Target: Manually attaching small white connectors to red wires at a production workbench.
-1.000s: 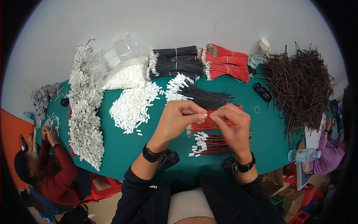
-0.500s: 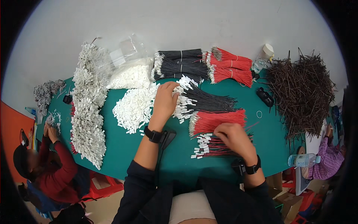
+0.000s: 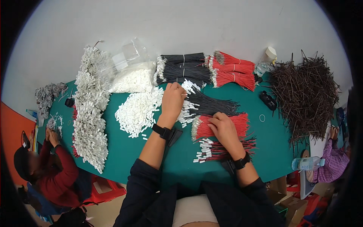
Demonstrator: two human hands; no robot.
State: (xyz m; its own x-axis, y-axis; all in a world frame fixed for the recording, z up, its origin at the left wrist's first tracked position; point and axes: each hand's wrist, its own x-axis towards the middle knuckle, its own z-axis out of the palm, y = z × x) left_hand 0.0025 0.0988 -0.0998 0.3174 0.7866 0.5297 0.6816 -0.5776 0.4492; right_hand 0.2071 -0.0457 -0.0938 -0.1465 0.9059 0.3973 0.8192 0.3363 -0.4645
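My left hand [image 3: 173,100] is closed, its fingertips pinched at the white-tipped ends of a fanned pile of black wires [image 3: 213,103]. A small white bit shows by those fingertips; what they grip is too small to tell. My right hand [image 3: 227,134] reaches over a bundle of red wires [image 3: 240,123] with metal ends. Its thumb and fingers come together above the bundle, and anything between them is hidden. Just nearer to me lie red and black wires with white connector housings [image 3: 206,148]. A heap of loose white housings [image 3: 134,113] spreads left of my left hand.
Behind lie tied black bundles [image 3: 185,68], tied red bundles [image 3: 234,70] and a clear bag of white housings [image 3: 134,77]. A tall white-ended wire pile [image 3: 90,125] stands left, a dark brown wire pile [image 3: 306,94] right. A water bottle [image 3: 308,163] lies at the right edge. Co-workers sit at both sides.
My right hand has moved left and away from me, from the red-and-black wires up onto the red bundle. My left hand has shifted slightly right, and its fingers have drawn together.
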